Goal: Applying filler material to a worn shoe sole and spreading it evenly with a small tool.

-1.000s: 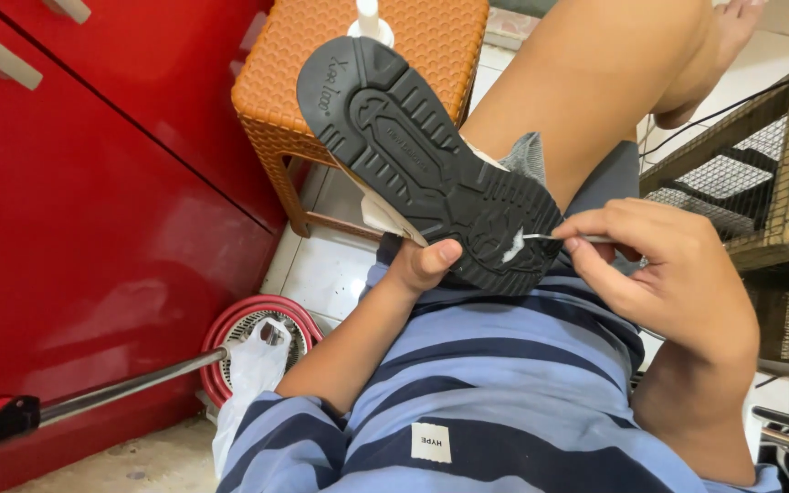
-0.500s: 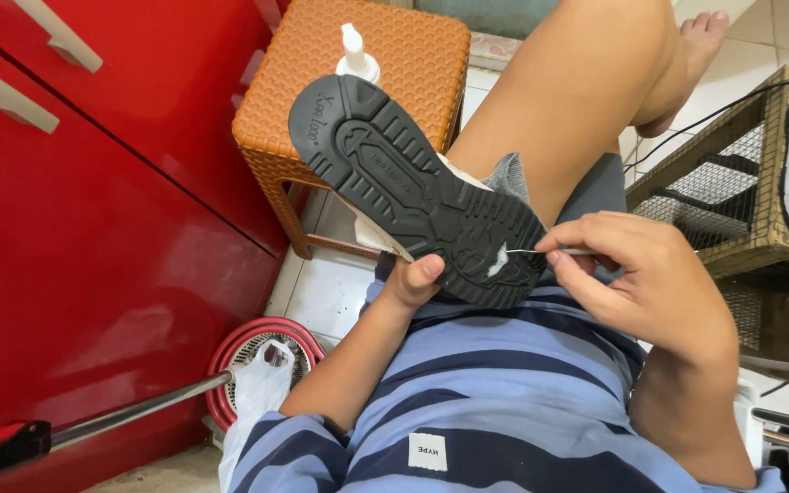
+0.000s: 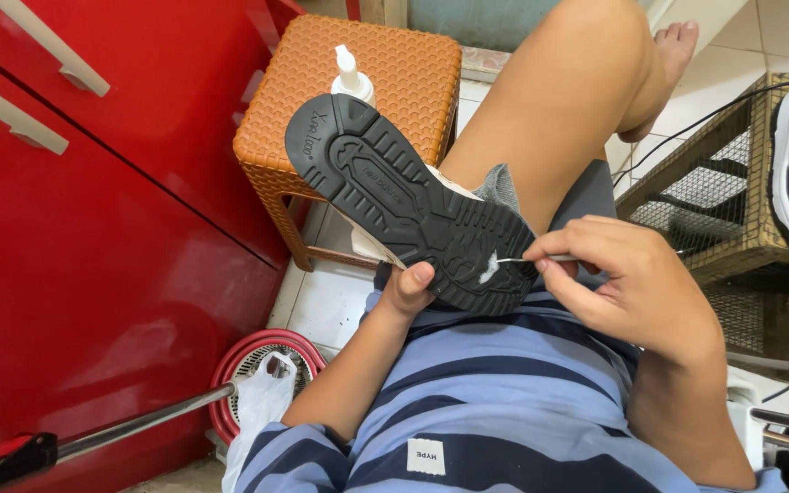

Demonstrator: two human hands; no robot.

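Holding the dark-soled shoe (image 3: 413, 210) sole-up over our lap, our left hand (image 3: 405, 290) wraps its lower edge, thumb pressed on the tread, forearm rising from below. Our right hand (image 3: 627, 288) curls shut, pinching a thin stick (image 3: 527, 259) whose tip touches a white smear (image 3: 489, 269) near the heel.

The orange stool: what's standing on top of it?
On the orange stool stands a white squeeze bottle; only its nozzle and shoulders show. The upturned shoe sole covers its lower body and the stool's near edge.
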